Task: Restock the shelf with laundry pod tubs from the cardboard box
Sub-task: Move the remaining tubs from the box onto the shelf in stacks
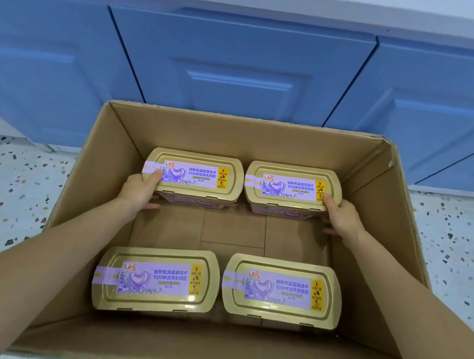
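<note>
Left hand (139,189) is down inside the cardboard box (388,227), closed around the near left corner of the far-left tub (194,177): thumb lies on the gold lid edge over the purple seal strip, fingers curl under and along the tub's front face. Right hand (343,217) mirrors it on the far-right tub (292,189), thumb on the lid's near right corner beside the yellow warning panel, fingers wrapped against the side and front. Whether either tub is off the box floor cannot be told. Both forearms are bare and reach in over the box's near wall. The two gripped tubs sit side by side against the far wall, almost touching each other. Two more tubs stand along the near wall, the near-left tub (157,280) and the near-right tub (281,292), close together but with a narrow gap; the near-left one is turned slightly askew. Bare cardboard floor with its folded flaps shows between the far pair and the near pair. All four tubs have gold lids with a lavender label, a heart-shaped pod graphic and a "Liby" logo. The box is open-topped and stands on a speckled terrazzo floor (4,195), its far wall close to a row of blue panelled cabinet doors (237,69)
</note>
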`<action>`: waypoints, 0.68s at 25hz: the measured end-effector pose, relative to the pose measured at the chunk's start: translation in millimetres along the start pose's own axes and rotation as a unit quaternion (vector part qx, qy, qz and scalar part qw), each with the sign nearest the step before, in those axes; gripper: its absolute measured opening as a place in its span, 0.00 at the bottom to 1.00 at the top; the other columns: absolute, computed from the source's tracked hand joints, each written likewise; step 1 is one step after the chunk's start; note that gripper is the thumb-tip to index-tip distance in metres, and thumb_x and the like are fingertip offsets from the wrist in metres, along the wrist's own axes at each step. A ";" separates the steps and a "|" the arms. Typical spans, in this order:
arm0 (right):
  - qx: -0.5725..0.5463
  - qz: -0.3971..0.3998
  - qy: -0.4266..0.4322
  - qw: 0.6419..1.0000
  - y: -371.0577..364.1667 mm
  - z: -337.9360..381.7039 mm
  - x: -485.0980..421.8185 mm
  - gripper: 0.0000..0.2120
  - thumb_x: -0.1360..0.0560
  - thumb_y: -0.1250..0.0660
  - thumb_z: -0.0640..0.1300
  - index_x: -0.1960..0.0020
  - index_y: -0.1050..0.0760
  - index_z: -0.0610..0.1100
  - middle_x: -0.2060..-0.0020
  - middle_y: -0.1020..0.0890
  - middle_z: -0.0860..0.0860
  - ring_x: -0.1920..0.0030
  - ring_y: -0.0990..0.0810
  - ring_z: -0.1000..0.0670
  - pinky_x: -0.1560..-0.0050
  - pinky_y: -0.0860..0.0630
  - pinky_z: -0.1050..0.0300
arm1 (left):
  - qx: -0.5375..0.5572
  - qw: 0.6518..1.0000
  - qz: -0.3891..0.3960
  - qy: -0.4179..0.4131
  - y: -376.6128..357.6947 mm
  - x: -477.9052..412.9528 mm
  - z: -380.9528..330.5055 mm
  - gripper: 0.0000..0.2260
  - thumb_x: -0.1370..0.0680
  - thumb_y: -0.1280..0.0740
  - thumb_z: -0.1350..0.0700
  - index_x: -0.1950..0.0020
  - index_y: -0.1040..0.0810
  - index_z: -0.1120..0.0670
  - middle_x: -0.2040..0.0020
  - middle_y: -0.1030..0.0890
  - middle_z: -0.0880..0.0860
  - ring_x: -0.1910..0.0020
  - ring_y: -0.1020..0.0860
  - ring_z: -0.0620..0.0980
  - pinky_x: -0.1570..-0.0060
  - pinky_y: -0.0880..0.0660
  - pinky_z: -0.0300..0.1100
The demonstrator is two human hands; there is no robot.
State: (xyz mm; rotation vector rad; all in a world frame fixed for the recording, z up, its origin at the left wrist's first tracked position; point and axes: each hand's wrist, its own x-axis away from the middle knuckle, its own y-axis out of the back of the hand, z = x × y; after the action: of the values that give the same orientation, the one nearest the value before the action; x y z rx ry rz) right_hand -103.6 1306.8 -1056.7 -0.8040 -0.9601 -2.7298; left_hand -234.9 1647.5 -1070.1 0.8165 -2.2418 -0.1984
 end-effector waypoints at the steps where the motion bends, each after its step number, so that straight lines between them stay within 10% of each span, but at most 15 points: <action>1: -0.018 0.005 -0.007 1.000 0.1 -0.6 -0.7 0.17 0.22 0.42 0.52 0.46 0.27 0.39 0.55 0.22 0.41 0.52 0.24 0.43 0.50 0.22 0.40 | 0.013 1.000 0.005 -0.006 -2.2 1.7 1.4 0.19 0.22 0.39 0.50 0.37 0.27 0.62 0.47 0.24 0.57 0.50 0.24 0.56 0.69 0.21 0.39; 6: 0.017 -0.031 -0.011 0.999 1.5 3.8 3.0 0.22 0.23 0.41 0.53 0.47 0.24 0.33 0.57 0.20 0.40 0.51 0.21 0.38 0.45 0.24 0.41 | 0.006 1.000 -0.012 -0.015 0.0 13.0 10.7 0.17 0.22 0.39 0.51 0.41 0.25 0.63 0.50 0.22 0.58 0.54 0.22 0.57 0.74 0.23 0.35; 12: 0.110 -0.107 0.055 0.987 24.4 17.4 38.1 0.24 0.22 0.43 0.52 0.49 0.24 0.30 0.49 0.20 0.33 0.45 0.24 0.33 0.48 0.30 0.48 | -0.058 0.996 -0.051 -0.050 16.6 48.0 -9.9 0.17 0.23 0.39 0.51 0.48 0.24 0.65 0.56 0.19 0.61 0.59 0.17 0.63 0.58 0.19 0.56; 17: 0.061 -0.140 0.108 0.982 59.4 45.7 80.7 0.21 0.23 0.43 0.53 0.60 0.28 0.35 0.59 0.25 0.38 0.53 0.25 0.37 0.55 0.34 0.52 | 0.006 0.989 -0.043 -0.141 41.2 95.2 -42.5 0.11 0.21 0.42 0.52 0.48 0.26 0.58 0.53 0.20 0.57 0.61 0.19 0.56 0.72 0.21 0.42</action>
State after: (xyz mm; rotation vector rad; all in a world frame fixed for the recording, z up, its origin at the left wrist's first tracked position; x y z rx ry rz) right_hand -134.3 1291.9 -952.0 -0.3651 -1.2598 -2.8738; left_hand -276.9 1626.0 -968.5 0.9410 -2.4735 -0.3624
